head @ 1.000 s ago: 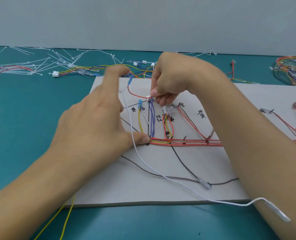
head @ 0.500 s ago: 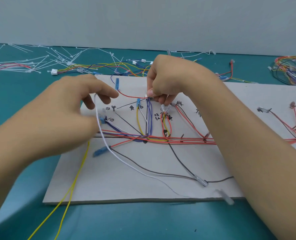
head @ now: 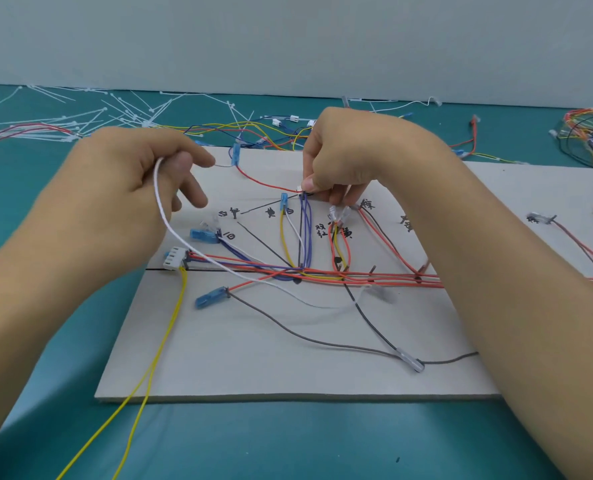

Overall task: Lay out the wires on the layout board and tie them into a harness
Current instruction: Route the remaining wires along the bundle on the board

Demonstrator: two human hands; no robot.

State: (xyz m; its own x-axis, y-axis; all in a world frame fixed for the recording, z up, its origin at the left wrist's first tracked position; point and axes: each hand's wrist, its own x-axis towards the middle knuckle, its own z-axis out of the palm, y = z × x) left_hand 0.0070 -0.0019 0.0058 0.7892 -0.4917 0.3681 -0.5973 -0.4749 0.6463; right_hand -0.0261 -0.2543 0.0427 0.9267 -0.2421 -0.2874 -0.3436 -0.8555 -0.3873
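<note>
A grey layout board (head: 288, 368) lies on the teal table, with handwritten marks and a bundle of red, yellow and purple wires (head: 357, 275) running along its middle. My left hand (head: 125, 188) is raised over the board's left part and holds a white wire (head: 184, 240), which trails down and right across the bundle. My right hand (head: 350, 157) pinches a small connector (head: 302, 191) at the top of the purple wires, where a red wire also ends. A white multi-pin connector (head: 175, 258) sits at the bundle's left end.
Loose white cable ties (head: 80, 116) and spare coloured wires (head: 246, 131) lie on the table behind the board. A coil of wires (head: 589, 140) sits at the far right. Two yellow wires (head: 149, 368) hang off the board's front left edge. A brown wire (head: 323, 342) crosses the board's near part.
My left hand has lifted off the board and pulled the white wire up and left; its free end has slid from the front edge onto the board. My right hand stays on the connector.
</note>
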